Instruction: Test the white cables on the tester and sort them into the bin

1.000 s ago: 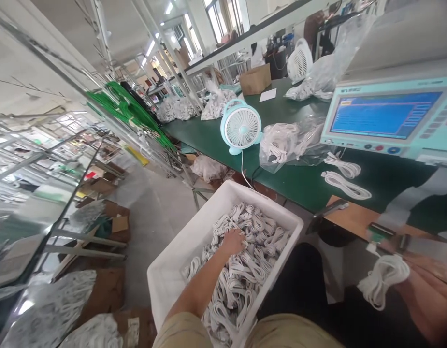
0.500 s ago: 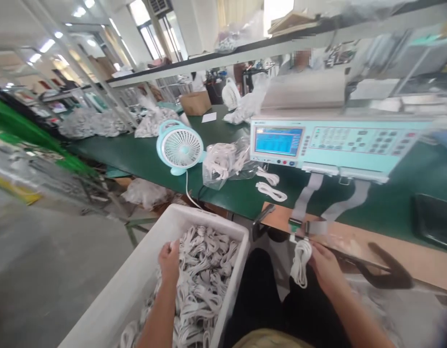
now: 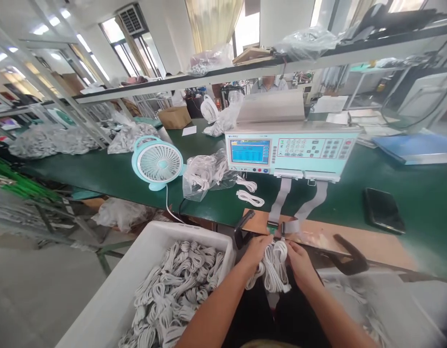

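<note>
At the green table (image 3: 346, 208), both hands (image 3: 277, 249) now grip white cable bundles (image 3: 274, 266) together.

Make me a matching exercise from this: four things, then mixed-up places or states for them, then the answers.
1. turquoise fan
2. black phone
3. white bin
4. left hand and right hand

A. containing coiled cables
B. left of the instrument
C. at cable bundles below ribbon cables
D. flat, right of the instrument

1-B; 2-D; 3-A; 4-C
</note>
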Tool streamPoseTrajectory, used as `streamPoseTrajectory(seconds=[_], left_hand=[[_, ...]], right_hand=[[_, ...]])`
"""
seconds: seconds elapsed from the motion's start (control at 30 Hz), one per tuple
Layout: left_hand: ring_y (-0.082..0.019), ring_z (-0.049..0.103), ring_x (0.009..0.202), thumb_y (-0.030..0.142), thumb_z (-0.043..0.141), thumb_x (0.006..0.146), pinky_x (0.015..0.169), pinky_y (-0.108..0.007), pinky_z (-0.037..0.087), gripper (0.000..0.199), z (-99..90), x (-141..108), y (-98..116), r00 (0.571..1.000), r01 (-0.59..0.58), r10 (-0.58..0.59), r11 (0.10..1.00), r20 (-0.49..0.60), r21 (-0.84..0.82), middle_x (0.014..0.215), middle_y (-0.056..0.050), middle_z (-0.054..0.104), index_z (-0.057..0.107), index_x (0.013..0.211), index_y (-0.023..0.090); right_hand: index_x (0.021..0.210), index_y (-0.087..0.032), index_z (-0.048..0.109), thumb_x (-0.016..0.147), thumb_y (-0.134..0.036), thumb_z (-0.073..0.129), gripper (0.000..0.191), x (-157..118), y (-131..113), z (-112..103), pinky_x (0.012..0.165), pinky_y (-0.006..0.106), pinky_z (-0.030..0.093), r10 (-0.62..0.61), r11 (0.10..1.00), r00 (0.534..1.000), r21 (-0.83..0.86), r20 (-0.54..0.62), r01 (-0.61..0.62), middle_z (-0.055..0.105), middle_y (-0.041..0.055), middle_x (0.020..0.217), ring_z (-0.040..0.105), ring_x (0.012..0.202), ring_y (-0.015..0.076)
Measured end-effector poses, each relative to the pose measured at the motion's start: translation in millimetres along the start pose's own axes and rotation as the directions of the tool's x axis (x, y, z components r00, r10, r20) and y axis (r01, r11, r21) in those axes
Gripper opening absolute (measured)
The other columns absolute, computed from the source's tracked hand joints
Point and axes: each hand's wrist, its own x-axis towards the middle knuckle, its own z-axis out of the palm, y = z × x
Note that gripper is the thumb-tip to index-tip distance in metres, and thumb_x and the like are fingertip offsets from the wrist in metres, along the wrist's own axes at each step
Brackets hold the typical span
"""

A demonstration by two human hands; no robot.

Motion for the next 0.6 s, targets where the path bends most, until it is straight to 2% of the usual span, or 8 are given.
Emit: streamPoseTrajectory(seconds=[0.1,0.2,0.3,0.43,0.5,0.6], left_hand=[[-0.01,0.042,0.054,0.049,0.067,0.067,0.055,-0.024,0.032,0.038,3.9,-1.0,-9.2,0.999,-0.017,0.014,0.999,-0.052,-0.047,0.051,0.002,0.049,0.059,0.057,0.014],[-0.009,0.04,0.052,0.045,0.067,0.068,0.054,-0.023,0.03,0.035,7.8,-14.7,-14.2,0.998,-0.004,-0.006,0.988,-0.062,-0.152,0.051,0.004,0.047,0.058,0.058,0.013],[-0.009,0.043,0.052,0.045,0.068,0.066,0.055,-0.023,0.033,0.034,12.0,-25.9,-19.1,0.993,0.076,-0.099,0.958,-0.07,-0.275,0.054,0.003,0.051,0.059,0.063,0.013],[-0.009,0.047,0.05,0.041,0.078,0.054,0.054,-0.023,0.037,0.035,16.0,-34.1,-25.5,0.968,0.189,-0.242,0.871,-0.062,-0.454,0.054,0.002,0.055,0.06,0.061,0.012],[-0.009,0.049,0.049,0.042,0.079,0.054,0.053,-0.023,0.038,0.037,17.9,-38.3,-27.7,0.966,0.23,-0.259,0.853,0.003,-0.468,0.053,0.001,0.057,0.061,0.062,0.012],[-0.009,0.044,0.039,0.054,0.07,0.064,0.042,-0.021,0.03,0.044,19.3,-42.6,-29.4,0.931,0.364,-0.304,0.799,0.201,-0.479,0.044,0.001,0.051,0.058,0.061,0.013]], right_hand=[[0.066,-0.017,0.06,0.059,-0.049,0.078,0.037,-1.4,-1.2,2.5,0.053,0.024,0.035,-0.023,1.0,1.0,0.006,-0.015,0.023,0.053,-0.0026,0.055,0.044,0.054,0.013],[0.065,-0.017,0.057,0.061,-0.052,0.076,0.039,-1.1,-0.9,3.0,0.052,0.024,0.034,-0.015,1.0,1.0,0.014,-0.026,0.015,0.052,-0.0033,0.055,0.043,0.053,0.0122],[0.066,-0.018,0.056,0.06,-0.054,0.075,0.041,-3.0,-0.6,7.1,0.051,0.024,0.033,-0.003,1.0,0.999,0.011,-0.035,0.003,0.05,-0.004,0.055,0.041,0.052,0.0115],[0.062,-0.019,0.052,0.064,-0.053,0.072,0.04,-23.6,-4.0,13.8,0.05,0.023,0.033,-0.002,0.997,0.999,-0.071,-0.045,-0.001,0.045,-0.0055,0.054,0.038,0.051,0.0108],[0.061,-0.02,0.049,0.069,-0.054,0.068,0.039,-39.4,-10.2,3.6,0.05,0.024,0.034,-0.009,0.983,0.999,-0.184,-0.047,0.0,0.045,-0.005,0.055,0.04,0.052,0.012],[0.063,-0.022,0.049,0.073,-0.058,0.059,0.038,-56.9,-25.9,-42.1,0.052,0.027,0.039,-0.047,0.909,0.993,-0.417,-0.105,-0.001,0.048,-0.0025,0.058,0.045,0.055,0.0158]])
